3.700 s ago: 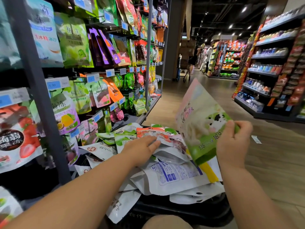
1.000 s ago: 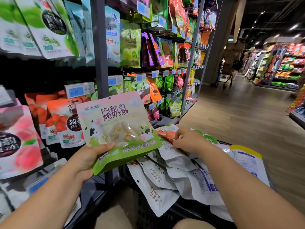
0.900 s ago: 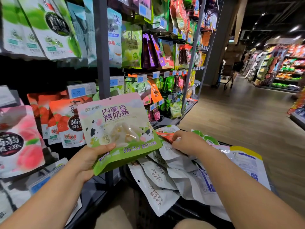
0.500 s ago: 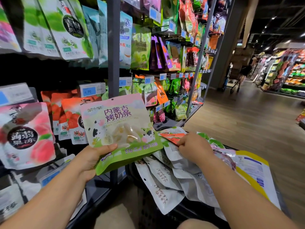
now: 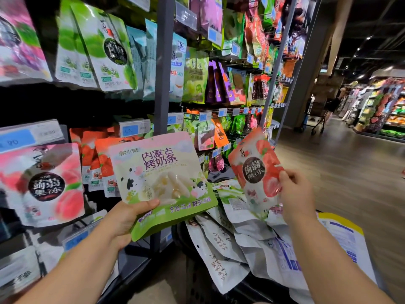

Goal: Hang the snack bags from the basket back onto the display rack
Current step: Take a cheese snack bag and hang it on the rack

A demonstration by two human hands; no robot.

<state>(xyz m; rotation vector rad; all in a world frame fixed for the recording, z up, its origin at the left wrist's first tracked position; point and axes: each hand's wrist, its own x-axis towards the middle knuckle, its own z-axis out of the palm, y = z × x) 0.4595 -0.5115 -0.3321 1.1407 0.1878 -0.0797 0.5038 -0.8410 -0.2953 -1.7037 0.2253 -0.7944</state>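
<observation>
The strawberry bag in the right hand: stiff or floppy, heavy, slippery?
Probably floppy: the strawberry bag curves where the right hand pinches its edge. Likely light, since that one-sided grip holds it upright. Its glossy film catches glare, so it may slip.

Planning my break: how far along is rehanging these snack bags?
Done: nothing certain; the display rack holds many bags, but which were rehung cannot be told. In hand: left hand holds the green bag, right hand the strawberry bag. Left: both, plus the pile in the basket.
</observation>
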